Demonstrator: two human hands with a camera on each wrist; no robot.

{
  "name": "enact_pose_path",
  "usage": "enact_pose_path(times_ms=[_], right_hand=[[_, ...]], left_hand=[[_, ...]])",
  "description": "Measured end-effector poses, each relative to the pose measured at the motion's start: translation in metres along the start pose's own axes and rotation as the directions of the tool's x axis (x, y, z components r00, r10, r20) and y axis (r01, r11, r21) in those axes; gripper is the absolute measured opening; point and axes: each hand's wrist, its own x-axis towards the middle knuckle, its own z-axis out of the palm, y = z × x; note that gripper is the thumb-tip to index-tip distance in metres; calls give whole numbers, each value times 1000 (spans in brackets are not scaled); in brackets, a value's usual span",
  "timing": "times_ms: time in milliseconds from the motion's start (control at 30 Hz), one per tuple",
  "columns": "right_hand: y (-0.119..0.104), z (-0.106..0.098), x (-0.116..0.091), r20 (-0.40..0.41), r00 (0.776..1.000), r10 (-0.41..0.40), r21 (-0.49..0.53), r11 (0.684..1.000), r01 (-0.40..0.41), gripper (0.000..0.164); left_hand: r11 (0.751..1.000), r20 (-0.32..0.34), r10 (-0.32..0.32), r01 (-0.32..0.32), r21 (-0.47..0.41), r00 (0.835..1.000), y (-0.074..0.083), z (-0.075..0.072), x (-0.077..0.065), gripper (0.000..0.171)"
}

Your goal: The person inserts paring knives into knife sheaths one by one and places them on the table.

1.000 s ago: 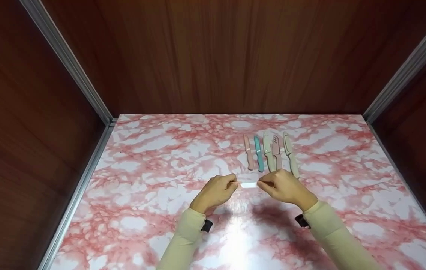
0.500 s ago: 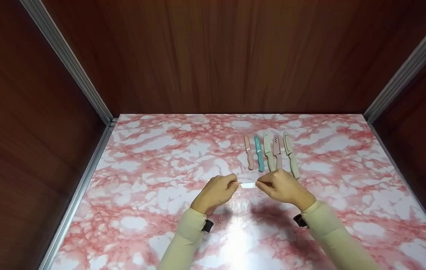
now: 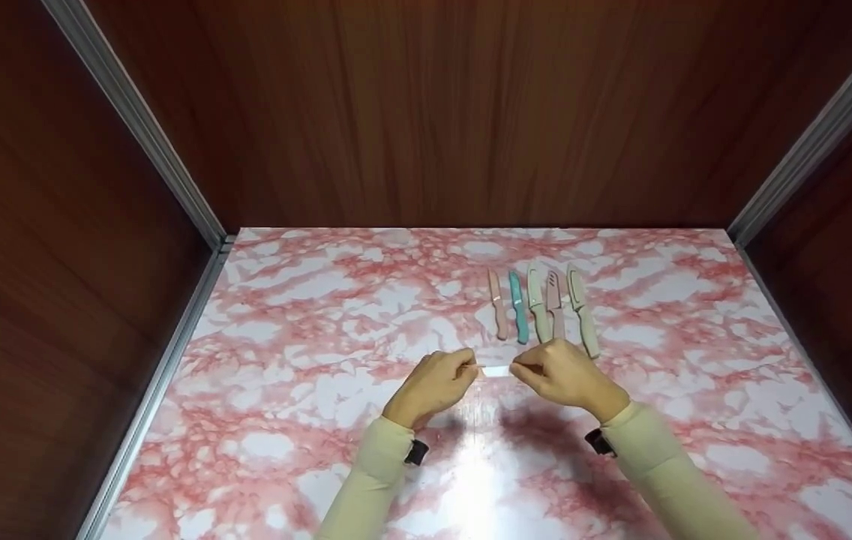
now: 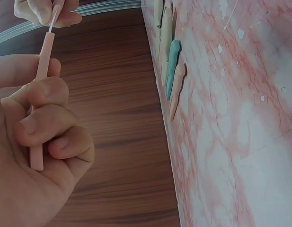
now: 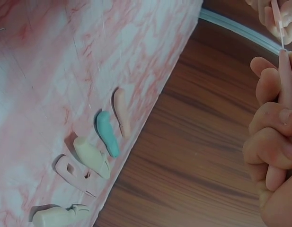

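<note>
Both hands hold one pink knife above the table, its pale blade (image 3: 497, 370) stretching between them. My left hand (image 3: 432, 386) curls its fingers round a straight pink sheath (image 4: 45, 56), whose far end meets the thin blade. Opposite it, my right hand (image 3: 568, 379) grips the knife's rounded pink handle (image 5: 286, 80). The blade appears edge-on in both wrist views, so how much of it sits inside the sheath is hidden.
Several sheathed knives lie side by side beyond the hands: a pink one (image 3: 498, 304), a teal one (image 3: 518, 307), two pale green ones and a slotted pink one (image 3: 553, 292). Brown wooden panels (image 3: 426, 112) enclose the marbled table (image 3: 283, 337).
My right hand has shifted very slightly left towards my left hand, and a little less blade shows between them. The knives on the table have not moved.
</note>
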Motion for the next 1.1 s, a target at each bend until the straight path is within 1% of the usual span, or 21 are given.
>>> enact_pose_path(times_ms=[267, 500, 800, 1100], right_hand=[[0, 0, 0, 15, 1000, -1, 6, 1000, 1, 39], [-3, 0, 1, 10, 1000, 2, 10, 1000, -2, 43], [-4, -1, 2, 17, 1000, 4, 2, 1000, -4, 42], [-5, 0, 2, 5, 1000, 0, 2, 1000, 0, 42]], left_hand=[[1000, 11, -7, 8, -16, 1000, 1, 1, 1, 21], [1000, 23, -16, 17, -14, 1000, 5, 0, 0, 20], [999, 20, -23, 23, -32, 1000, 6, 1, 0, 21], [999, 15, -29, 29, -35, 999, 7, 2, 1, 21]])
